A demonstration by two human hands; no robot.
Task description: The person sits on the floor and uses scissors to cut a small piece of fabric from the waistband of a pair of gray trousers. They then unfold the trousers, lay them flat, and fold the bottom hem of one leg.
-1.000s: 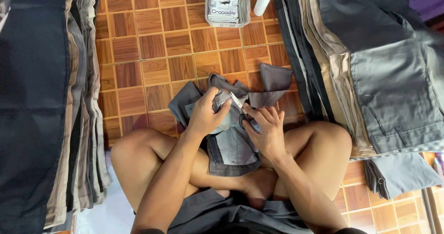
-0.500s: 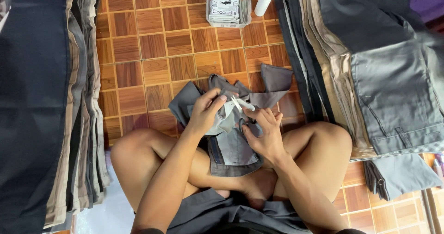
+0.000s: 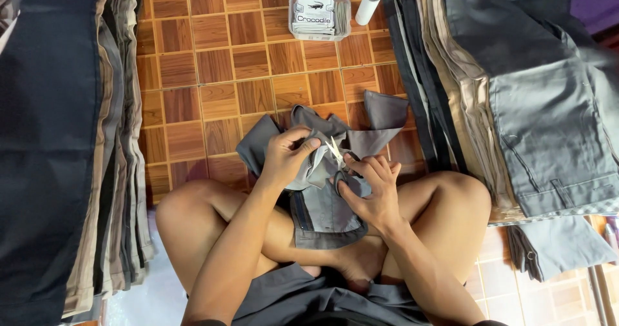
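Fingers of the left hand (image 3: 287, 161) pinch grey fabric (image 3: 322, 197) beside the right hand's (image 3: 371, 190) gripped scissors (image 3: 335, 153), risking a nick

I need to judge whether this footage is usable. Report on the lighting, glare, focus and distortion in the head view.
Head view: even, soft light with faint shadows; mild glare on the glossy floor tiles near the clear plastic box; sharp focus on the left hand, right hand, scissors and grey garment; edges lean outward from wide-angle distortion.
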